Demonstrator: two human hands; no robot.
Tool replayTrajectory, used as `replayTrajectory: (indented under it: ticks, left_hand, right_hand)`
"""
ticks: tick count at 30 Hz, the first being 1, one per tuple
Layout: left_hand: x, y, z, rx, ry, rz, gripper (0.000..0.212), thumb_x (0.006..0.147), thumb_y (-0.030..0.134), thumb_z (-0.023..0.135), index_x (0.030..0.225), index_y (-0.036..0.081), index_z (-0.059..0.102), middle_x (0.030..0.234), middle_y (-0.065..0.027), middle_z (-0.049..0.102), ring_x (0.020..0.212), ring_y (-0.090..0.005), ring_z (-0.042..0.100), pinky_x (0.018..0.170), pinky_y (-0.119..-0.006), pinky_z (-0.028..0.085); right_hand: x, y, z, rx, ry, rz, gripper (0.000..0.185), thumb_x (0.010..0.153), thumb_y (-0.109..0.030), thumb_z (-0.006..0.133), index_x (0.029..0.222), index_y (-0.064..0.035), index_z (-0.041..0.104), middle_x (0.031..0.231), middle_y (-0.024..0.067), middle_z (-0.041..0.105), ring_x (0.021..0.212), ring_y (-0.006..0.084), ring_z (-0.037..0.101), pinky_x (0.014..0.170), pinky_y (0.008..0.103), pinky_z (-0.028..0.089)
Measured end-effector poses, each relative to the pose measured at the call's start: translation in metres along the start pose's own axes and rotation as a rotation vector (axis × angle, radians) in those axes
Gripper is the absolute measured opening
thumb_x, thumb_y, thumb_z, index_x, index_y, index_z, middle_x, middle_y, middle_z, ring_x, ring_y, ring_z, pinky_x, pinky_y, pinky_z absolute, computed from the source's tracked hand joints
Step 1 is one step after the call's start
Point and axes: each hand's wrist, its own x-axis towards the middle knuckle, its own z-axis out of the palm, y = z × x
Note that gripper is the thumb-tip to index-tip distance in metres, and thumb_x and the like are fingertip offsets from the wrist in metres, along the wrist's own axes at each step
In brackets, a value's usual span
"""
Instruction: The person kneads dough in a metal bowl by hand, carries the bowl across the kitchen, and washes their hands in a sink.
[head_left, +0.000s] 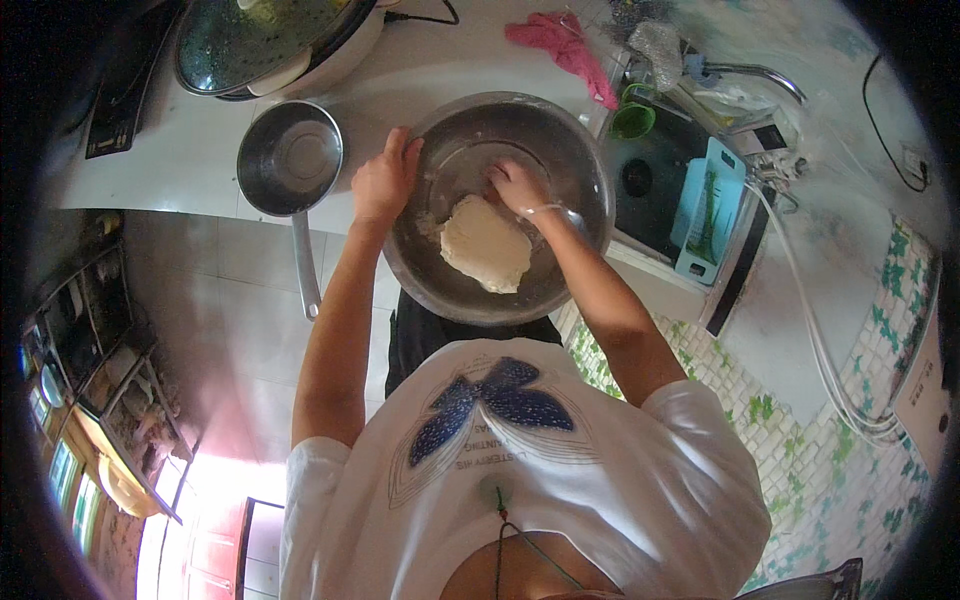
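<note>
A large round metal basin (574, 142) stands at the counter's front edge, with a pale lump of dough (486, 244) lying in it. My left hand (384, 176) grips the basin's rim on the left side. Inside the basin, just above the dough, my right hand (517, 186) reaches down to the bottom with its fingers curled; whether it holds anything is hidden. A bracelet circles the right wrist. Traces of flour or dough cling to the basin's inner wall.
Left of the basin sits a metal saucepan (291, 161), its handle over the counter edge. Behind it is a lidded electric pan (262, 45). A pink cloth (564, 54), a sink (637, 214), a green strainer (632, 120) and a light-blue plastic basket (690, 214) are at the right.
</note>
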Motion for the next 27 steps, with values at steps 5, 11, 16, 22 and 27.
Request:
replayTrajectory:
  ticks: [5,11,16,22,27]
  left_hand:
    - [-0.004,0.005,-0.007,-0.013,0.062,0.011,0.026,0.089,0.032,0.05,0.107,0.013,0.053,0.089,-0.018,0.061,0.086,-0.0374,0.058,0.069,-0.047,0.046]
    - [-0.03,0.01,-0.012,-0.457,0.151,0.139,0.028,0.087,0.022,0.056,0.11,0.005,0.054,0.098,-0.0143,0.057,0.094,-0.0296,0.055,0.079,-0.038,0.045]
    - [-0.07,0.073,-0.052,-1.195,-0.537,-0.003,0.034,0.09,0.017,0.054,0.12,0.001,0.05,0.109,-0.0083,0.058,0.101,-0.0179,0.054,0.086,-0.031,0.043]
    - [-0.094,0.09,-0.058,-1.317,-0.62,0.136,0.04,0.086,0.01,0.06,0.123,0.0,0.047,0.111,-0.0087,0.058,0.102,-0.017,0.055,0.091,-0.032,0.042]
    - [-0.101,0.09,-0.076,-1.257,-0.534,0.181,0.036,0.082,0.007,0.064,0.115,0.001,0.051,0.103,-0.0074,0.061,0.096,-0.0148,0.058,0.087,-0.03,0.045]
  right_hand:
    - [-0.083,-0.008,-0.039,0.013,0.143,-0.235,0.019,0.086,-0.023,0.054,0.093,-0.0055,0.057,0.085,0.0144,0.061,0.082,0.0277,0.061,0.072,0.0356,0.048]
    - [-0.118,-0.055,-0.074,1.278,-0.237,0.038,0.033,0.091,-0.039,0.047,0.073,-0.0108,0.049,0.071,0.0026,0.052,0.061,0.0139,0.05,0.058,0.0273,0.042]
    - [-0.14,-0.097,-0.078,1.59,-0.436,0.037,0.043,0.091,-0.045,0.046,0.063,-0.0121,0.044,0.057,-0.0006,0.04,0.05,0.0105,0.038,0.047,0.0251,0.03]
    - [-0.148,-0.122,-0.072,1.382,-0.146,0.228,0.042,0.088,-0.047,0.051,0.066,-0.0112,0.049,0.056,-0.0038,0.038,0.049,0.0069,0.039,0.044,0.0219,0.029]
    - [-0.164,-0.146,-0.071,1.192,-0.099,0.171,0.043,0.088,-0.049,0.05,0.067,-0.0111,0.048,0.055,-0.0041,0.035,0.046,0.0062,0.034,0.042,0.0211,0.026]
